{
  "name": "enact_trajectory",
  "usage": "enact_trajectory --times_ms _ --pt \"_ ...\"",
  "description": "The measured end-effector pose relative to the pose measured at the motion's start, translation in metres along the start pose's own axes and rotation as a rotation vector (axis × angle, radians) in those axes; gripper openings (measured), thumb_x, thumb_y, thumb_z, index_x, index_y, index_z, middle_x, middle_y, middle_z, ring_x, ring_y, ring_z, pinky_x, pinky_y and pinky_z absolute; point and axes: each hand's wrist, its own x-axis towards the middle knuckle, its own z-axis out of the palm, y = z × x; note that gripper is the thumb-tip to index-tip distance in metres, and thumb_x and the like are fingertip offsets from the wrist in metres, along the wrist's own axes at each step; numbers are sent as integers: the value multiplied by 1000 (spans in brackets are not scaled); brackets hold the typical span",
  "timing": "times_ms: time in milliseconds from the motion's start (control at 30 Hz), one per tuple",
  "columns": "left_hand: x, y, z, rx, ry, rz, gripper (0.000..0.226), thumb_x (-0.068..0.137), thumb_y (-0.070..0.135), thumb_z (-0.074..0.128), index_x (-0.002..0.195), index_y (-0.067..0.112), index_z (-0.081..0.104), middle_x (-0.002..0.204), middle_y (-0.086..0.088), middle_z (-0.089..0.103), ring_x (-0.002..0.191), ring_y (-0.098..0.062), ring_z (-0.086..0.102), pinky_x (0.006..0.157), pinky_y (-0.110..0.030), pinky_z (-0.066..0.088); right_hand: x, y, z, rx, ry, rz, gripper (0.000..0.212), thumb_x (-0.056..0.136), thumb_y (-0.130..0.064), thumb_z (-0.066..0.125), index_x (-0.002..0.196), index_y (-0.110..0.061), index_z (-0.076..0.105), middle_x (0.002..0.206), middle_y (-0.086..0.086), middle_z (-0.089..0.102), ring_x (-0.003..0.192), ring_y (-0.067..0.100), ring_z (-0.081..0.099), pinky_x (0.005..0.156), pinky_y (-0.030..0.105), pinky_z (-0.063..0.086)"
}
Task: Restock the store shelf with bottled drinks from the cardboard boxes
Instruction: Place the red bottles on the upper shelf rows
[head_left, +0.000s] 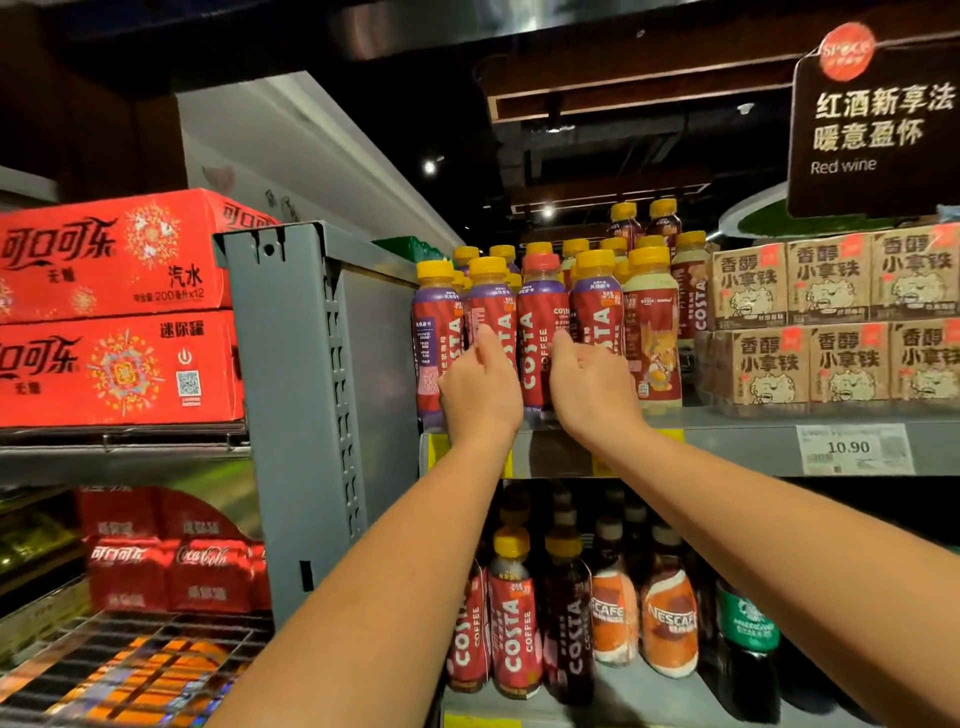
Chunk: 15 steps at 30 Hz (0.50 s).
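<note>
- left hand (480, 387) curls round the Costa bottle (491, 306) just left of the red-capped bottle (540, 322)
- right hand (592, 387) grips the yellow-capped bottle (597, 306) just right of it

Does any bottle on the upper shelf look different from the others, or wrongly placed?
Yes. One Costa bottle in the front row of the upper shelf has a red cap, while its neighbours have yellow caps.

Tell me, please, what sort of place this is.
Probably a supermarket drinks aisle: rows of Costa bottles on a shelf, a 10.90 price tag on its edge, and a hanging Red wine sign.
</note>
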Motion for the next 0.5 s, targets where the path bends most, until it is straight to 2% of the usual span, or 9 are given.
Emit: enact_trajectory --times_ms 200,333,433,500 --pt "4 -2 2 -22 -42 -18 48 102 41 24 115 10 59 96 2 55 79 -8 51 57 -11 33 3 3 2 -7 -21 -18 53 101 -42 24 91 -10 66 97 11 68 92 29 60 87 42 47" --pt "12 -3 5 -49 -79 -62 44 102 42 23 113 14 56 98 -1 56 85 -11 55 64 -22 41 9 4 3 -27 -67 42 54 100 -46 23 108 -9 61 108 12 64 98 30 58 89 40 46" --pt "19 -2 7 -72 -86 -99 47 102 43 21 123 17 54 109 -4 59 96 -18 57 83 -29 47 14 3 3 5 -99 114 57 99 -49 22 113 -7 58 111 13 63 100 30 59 91 41 46" --pt "18 -1 7 -108 -42 -94 46 102 43 21 119 17 55 110 -6 61 102 -21 58 86 -33 50 14 2 3 32 -76 109 55 100 -48 23 113 -7 57 110 13 62 100 30 59 91 41 46"
